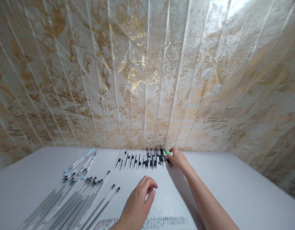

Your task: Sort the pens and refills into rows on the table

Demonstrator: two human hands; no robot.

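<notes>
At the back of the white table, my right hand (177, 158) is closed with its fingertips on a green pen (166, 152), at the right end of a row of pens. Part of that pen is covered by my fingers. The row has several black-and-clear pens (151, 159), lying side by side and pointing toward the wall. Nearer to me, my left hand (139, 200) hovers over the table with nothing in it, fingers loosely bent and thumb apart from the index finger.
Several grey pen refills with dark ends (73, 201) lie in a loose fan at the front left. Behind them is a bunch of light blue, purple and white pens (83, 161). Blurred dark lettering (166, 221) shows at the front. A gold-patterned covering (137, 80) rises behind the table (224, 185).
</notes>
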